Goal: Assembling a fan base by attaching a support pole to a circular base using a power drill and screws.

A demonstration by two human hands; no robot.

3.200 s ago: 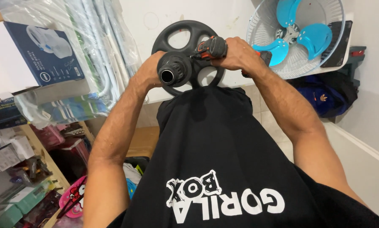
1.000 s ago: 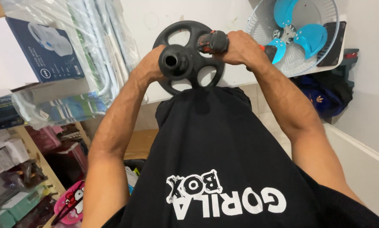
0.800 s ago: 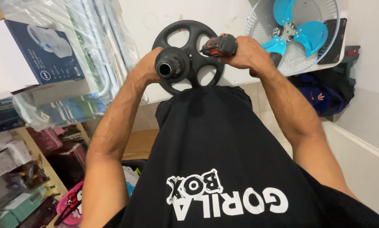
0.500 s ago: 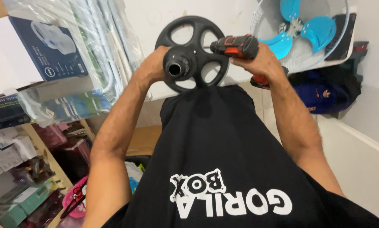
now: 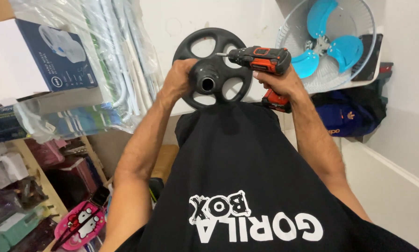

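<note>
White wall | left hand [image 5: 179, 77] grips black spoked base [image 5: 213, 69] | right hand [image 5: 281, 80] grips drill [image 5: 260, 58]

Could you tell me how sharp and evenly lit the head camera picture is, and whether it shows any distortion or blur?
In the head view, the black wheel-shaped part in the left hand and the orange and black cordless driver in the right hand look sharp, with no motion blur; the light is soft and even, with no harsh glare; the wide lens bends the edges, and the shelf goods at lower left look dimmer and softer.
</note>
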